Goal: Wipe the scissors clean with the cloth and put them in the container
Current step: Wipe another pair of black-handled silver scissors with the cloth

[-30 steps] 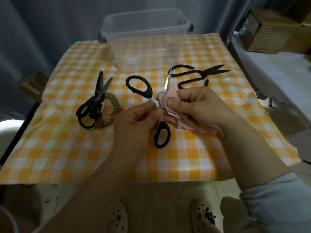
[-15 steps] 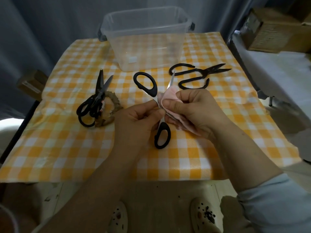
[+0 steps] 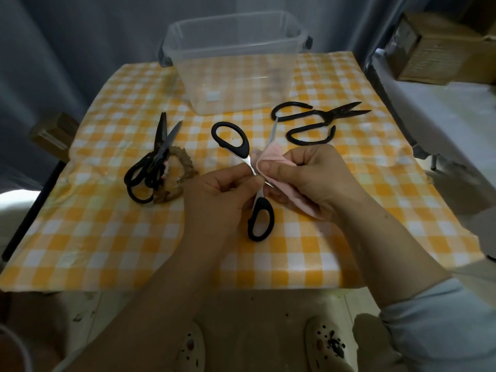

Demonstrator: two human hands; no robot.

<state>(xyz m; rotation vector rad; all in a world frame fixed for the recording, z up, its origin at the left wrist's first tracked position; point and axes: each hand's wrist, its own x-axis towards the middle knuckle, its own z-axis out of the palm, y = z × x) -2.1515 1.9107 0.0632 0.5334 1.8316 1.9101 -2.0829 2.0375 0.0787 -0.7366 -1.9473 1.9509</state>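
Observation:
Black-handled scissors (image 3: 231, 140) are spread wide open above the table's middle. My left hand (image 3: 220, 194) pinches them by the metal near the pivot. My right hand (image 3: 311, 175) holds a pink cloth (image 3: 271, 159) folded around one blade, whose tip sticks up past the cloth. The clear plastic container (image 3: 236, 65) stands at the back centre with nothing visible inside. Two more scissors lie on the table: a black pair (image 3: 153, 162) at the left and dark iron shears (image 3: 316, 119) at the right, just in front of the container.
The table wears an orange-and-white checked cloth (image 3: 107, 237). A braided brown ring (image 3: 182, 181) lies under the left scissors. Cardboard boxes (image 3: 440, 47) sit on a white surface at the right. My shoes show below the table's front edge.
The open scissors have turned a little, their upper handle swinging right and their blade more upright. My right hand with the cloth has shifted slightly along the blade.

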